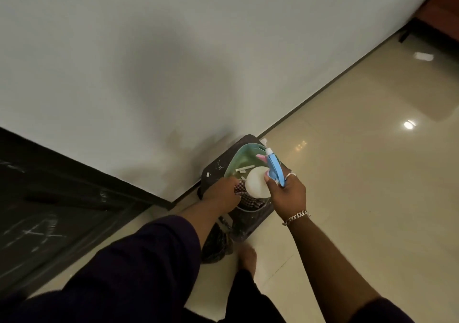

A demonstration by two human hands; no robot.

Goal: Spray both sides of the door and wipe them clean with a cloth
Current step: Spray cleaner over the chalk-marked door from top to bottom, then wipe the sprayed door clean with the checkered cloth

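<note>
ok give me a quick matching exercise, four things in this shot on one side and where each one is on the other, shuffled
Things:
1. spray bottle
2. checked cloth
3. green basin
4. bracelet

Places:
A. on top of the dark stool by the wall
B. around the right wrist
C. held in the right hand, over the basin
D. under the left hand, in the basin

Pairs: 1-C, 2-D, 3-A, 4-B
</note>
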